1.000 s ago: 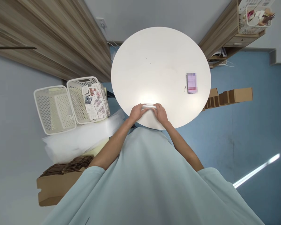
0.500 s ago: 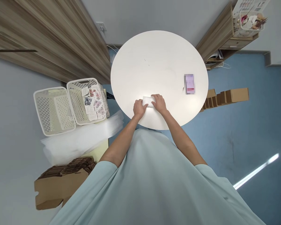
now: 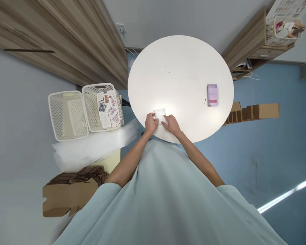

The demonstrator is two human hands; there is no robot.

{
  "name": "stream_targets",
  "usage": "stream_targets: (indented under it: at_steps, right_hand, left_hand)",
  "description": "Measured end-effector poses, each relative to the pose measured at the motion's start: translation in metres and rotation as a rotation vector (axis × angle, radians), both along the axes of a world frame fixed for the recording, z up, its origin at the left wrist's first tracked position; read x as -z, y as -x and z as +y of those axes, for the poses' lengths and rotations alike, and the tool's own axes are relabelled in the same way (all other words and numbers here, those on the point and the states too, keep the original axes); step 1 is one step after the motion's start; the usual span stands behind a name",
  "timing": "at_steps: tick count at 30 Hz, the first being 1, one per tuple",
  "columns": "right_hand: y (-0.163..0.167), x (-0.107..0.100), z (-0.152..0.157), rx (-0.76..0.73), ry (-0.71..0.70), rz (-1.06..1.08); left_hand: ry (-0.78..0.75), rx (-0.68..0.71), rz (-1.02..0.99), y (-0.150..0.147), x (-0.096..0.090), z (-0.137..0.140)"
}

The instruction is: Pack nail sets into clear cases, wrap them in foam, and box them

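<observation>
A small white rectangular packet [image 3: 160, 113], perhaps wrapped in thin foam or film, lies near the front edge of the round white table [image 3: 183, 68]. My left hand [image 3: 151, 123] grips its left side with bent fingers and the thumb on its lower part. From the other side my right hand [image 3: 172, 124] pinches its right edge between thumb and fingers. What the packet holds inside is hidden. To the right on the tabletop lies a purple rectangular thing [image 3: 213, 95], blurred into blocks.
At left stand two white perforated baskets [image 3: 85, 109], one with carded items in it. Nearer me lie a pile of translucent white sheets [image 3: 91, 148] and flattened cardboard boxes [image 3: 68, 195]. Cardboard boxes [image 3: 266, 111] stand right of the table, below a wooden cabinet [image 3: 247, 37].
Both hands have shifted slightly lower on the packet, and more of its top shows between them. The whole view has moved a little, with the table now further right.
</observation>
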State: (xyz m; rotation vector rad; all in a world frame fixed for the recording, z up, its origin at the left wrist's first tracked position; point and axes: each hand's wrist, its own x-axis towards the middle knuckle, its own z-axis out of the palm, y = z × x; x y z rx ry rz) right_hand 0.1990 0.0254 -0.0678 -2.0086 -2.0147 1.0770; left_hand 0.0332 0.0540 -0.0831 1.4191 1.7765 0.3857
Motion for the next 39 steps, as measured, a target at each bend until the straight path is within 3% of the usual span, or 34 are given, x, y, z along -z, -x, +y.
stream_targets:
  at_steps: [5, 8, 16, 23, 28, 33, 36, 39]
  right_hand:
    - [0.044, -0.002, -0.017, -0.175, 0.005, 0.036]
    - [0.057, -0.004, -0.021, -0.226, -0.012, 0.023]
    - [0.046, -0.005, -0.015, -0.263, -0.001, 0.035]
    - [0.058, -0.017, -0.010, -0.218, 0.063, -0.043]
    - [0.068, -0.022, -0.011, -0.161, 0.067, -0.140]
    - [0.085, -0.039, -0.034, -0.067, -0.092, -0.178]
    - [0.107, -0.053, -0.066, -0.086, -0.165, -0.131]
    - [0.138, -0.062, -0.108, -0.172, -0.171, -0.074]
  left_hand:
    - [-0.089, -0.033, 0.025, 0.047, 0.004, -0.020]
    - [-0.100, -0.060, 0.023, 0.061, 0.006, -0.031]
    - [-0.061, -0.151, 0.070, 0.047, 0.011, -0.031]
    - [-0.033, -0.108, 0.106, 0.046, 0.006, -0.027]
    - [-0.092, -0.003, 0.046, 0.049, 0.000, -0.036]
    - [-0.141, 0.017, -0.075, 0.085, -0.029, -0.084]
    - [-0.193, -0.004, -0.145, 0.136, -0.050, -0.136]
    - [-0.246, -0.122, -0.143, 0.200, -0.063, -0.199]
